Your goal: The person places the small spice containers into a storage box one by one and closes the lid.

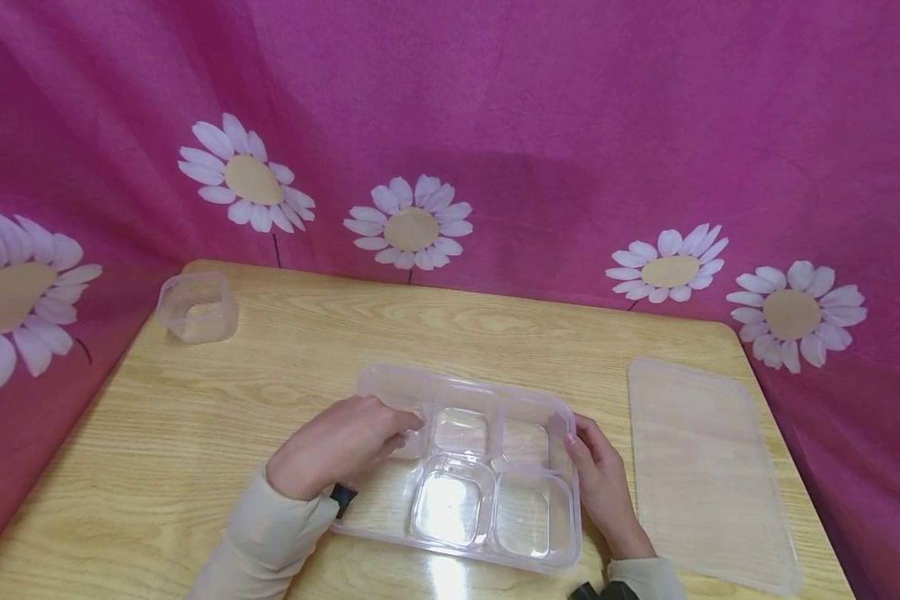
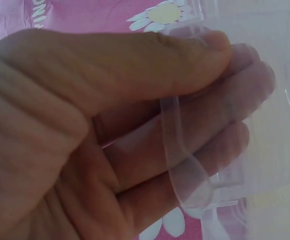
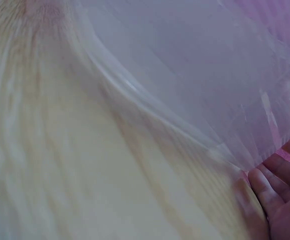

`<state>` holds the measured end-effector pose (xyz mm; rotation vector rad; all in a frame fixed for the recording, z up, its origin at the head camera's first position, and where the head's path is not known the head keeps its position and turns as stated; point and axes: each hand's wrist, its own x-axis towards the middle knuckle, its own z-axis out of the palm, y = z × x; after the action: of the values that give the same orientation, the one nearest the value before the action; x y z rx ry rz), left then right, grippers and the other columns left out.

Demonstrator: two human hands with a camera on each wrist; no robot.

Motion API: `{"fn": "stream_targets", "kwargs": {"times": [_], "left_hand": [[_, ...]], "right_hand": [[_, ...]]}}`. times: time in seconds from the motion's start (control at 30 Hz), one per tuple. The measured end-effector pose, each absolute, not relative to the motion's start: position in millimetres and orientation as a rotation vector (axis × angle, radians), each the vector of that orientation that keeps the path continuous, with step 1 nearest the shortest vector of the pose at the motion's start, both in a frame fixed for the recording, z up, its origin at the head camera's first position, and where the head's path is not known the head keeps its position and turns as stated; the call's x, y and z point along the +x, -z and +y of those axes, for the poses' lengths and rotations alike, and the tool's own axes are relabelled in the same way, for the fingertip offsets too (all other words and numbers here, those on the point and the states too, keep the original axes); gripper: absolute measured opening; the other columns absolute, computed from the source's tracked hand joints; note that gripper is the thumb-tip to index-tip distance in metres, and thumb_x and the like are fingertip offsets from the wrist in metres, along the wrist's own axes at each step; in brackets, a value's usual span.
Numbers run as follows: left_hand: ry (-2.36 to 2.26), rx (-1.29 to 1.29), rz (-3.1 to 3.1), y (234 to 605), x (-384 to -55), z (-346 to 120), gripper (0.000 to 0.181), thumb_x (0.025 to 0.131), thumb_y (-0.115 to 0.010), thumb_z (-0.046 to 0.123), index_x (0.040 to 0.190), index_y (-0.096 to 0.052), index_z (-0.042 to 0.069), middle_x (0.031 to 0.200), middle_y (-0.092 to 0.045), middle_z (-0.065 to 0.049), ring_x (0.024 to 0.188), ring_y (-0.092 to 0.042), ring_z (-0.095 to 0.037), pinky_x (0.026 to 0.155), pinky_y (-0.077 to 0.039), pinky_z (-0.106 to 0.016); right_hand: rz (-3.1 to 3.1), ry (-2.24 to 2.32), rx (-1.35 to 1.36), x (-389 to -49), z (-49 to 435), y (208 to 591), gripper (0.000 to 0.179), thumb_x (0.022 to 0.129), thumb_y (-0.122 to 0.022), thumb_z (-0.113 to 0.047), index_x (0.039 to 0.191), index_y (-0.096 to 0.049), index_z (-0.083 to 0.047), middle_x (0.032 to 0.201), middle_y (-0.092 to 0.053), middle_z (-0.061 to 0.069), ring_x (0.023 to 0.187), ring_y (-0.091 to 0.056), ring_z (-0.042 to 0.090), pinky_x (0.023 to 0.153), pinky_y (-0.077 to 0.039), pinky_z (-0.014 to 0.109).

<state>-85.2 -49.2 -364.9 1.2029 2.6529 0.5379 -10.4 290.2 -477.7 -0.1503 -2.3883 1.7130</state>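
A clear, pinkish rectangular plastic box [image 1: 574, 527] lies on the wooden table, with several small clear square cups, such as the front middle cup [image 1: 450, 508], set inside it. At its back left corner my left hand [image 1: 345, 442] pinches the wall of another clear cup [image 1: 399, 390]. Up close in the left wrist view, the thumb is on one side of the see-through wall [image 2: 189, 182] and the fingers show through it. My right hand [image 1: 603, 483] grips the box's right side, thumb over the rim. The front left part of the box holds no cup.
A flat translucent lid [image 1: 712, 475] lies on the table to the right of the box. One more clear cup [image 1: 198, 308] stands at the far left corner. A pink curtain [image 1: 495, 100] with white daisies hangs behind and around the wooden table [image 1: 120, 467].
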Motion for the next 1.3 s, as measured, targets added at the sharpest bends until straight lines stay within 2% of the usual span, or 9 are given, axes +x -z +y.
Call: {"fn": "stream_targets", "kwargs": {"times": [0.23,0.4,0.6,0.77,1.03,1.13,1.3], "left_hand": [[-0.517,1.191,2.633,368.5,-86.9,-47.6,0.022,0.095,-0.062,0.002,0.083,-0.067,0.02,0.062,-0.037,0.014,0.057,-0.036,-0.003,0.054,-0.031,-0.019],[-0.52,1.148,2.608,371.5,-88.5,-46.6,0.024,0.096,-0.06,0.001,0.086,-0.071,0.02,0.063,-0.042,0.013,0.059,-0.039,-0.004,0.057,-0.033,-0.02],[-0.536,1.178,2.596,375.6,-89.6,-47.0,0.025,0.093,-0.063,-0.001,0.081,-0.069,0.02,0.065,-0.048,0.012,0.061,-0.043,-0.004,0.059,-0.037,-0.019],[-0.548,1.212,2.577,378.4,-91.1,-46.7,0.025,0.092,-0.064,-0.002,0.078,-0.065,0.018,0.065,-0.045,0.011,0.061,-0.041,-0.003,0.059,-0.036,-0.018],[-0.544,1.224,2.585,381.8,-93.8,-45.3,0.021,0.091,-0.065,-0.002,0.08,-0.069,0.016,0.064,-0.039,0.013,0.06,-0.038,-0.003,0.058,-0.033,-0.018],[-0.538,1.246,2.61,383.7,-94.8,-45.5,0.022,0.089,-0.067,-0.003,0.08,-0.068,0.016,0.063,-0.039,0.013,0.06,-0.039,-0.003,0.058,-0.034,-0.019],[-0.537,1.262,2.622,385.8,-95.4,-45.1,0.024,0.088,-0.065,-0.005,0.076,-0.065,0.016,0.062,-0.035,0.014,0.06,-0.037,-0.003,0.056,-0.03,-0.018]], "right_hand": [[-2.394,-1.706,-0.147,-10.4,290.8,478.7,0.029,0.107,-0.051,-0.01,0.133,-0.062,0.0,0.118,-0.068,-0.022,0.108,-0.064,-0.007,0.092,-0.049,0.008],[-2.396,-1.697,-0.15,-10.4,290.6,478.8,0.029,0.107,-0.052,-0.01,0.132,-0.062,0.0,0.117,-0.068,-0.021,0.107,-0.064,-0.008,0.091,-0.049,0.008],[-2.395,-1.706,-0.154,-10.0,290.3,478.0,0.029,0.107,-0.051,-0.01,0.133,-0.062,0.0,0.118,-0.068,-0.021,0.107,-0.064,-0.007,0.091,-0.05,0.009],[-2.401,-1.721,-0.164,-9.3,290.4,476.5,0.03,0.108,-0.051,-0.012,0.134,-0.062,-0.001,0.119,-0.068,-0.02,0.107,-0.064,-0.006,0.091,-0.05,0.009],[-2.395,-1.731,-0.159,-9.6,290.3,476.6,0.03,0.108,-0.051,-0.011,0.134,-0.061,0.0,0.119,-0.068,-0.02,0.107,-0.064,-0.007,0.091,-0.05,0.009],[-2.408,-1.724,-0.176,-9.4,290.3,476.2,0.03,0.108,-0.052,-0.012,0.134,-0.061,-0.001,0.12,-0.068,-0.016,0.107,-0.063,-0.007,0.091,-0.051,0.01],[-2.434,-1.695,-0.195,-9.5,290.4,475.1,0.03,0.107,-0.053,-0.014,0.134,-0.062,-0.002,0.124,-0.069,-0.001,0.107,-0.062,-0.008,0.092,-0.049,0.009]]}}
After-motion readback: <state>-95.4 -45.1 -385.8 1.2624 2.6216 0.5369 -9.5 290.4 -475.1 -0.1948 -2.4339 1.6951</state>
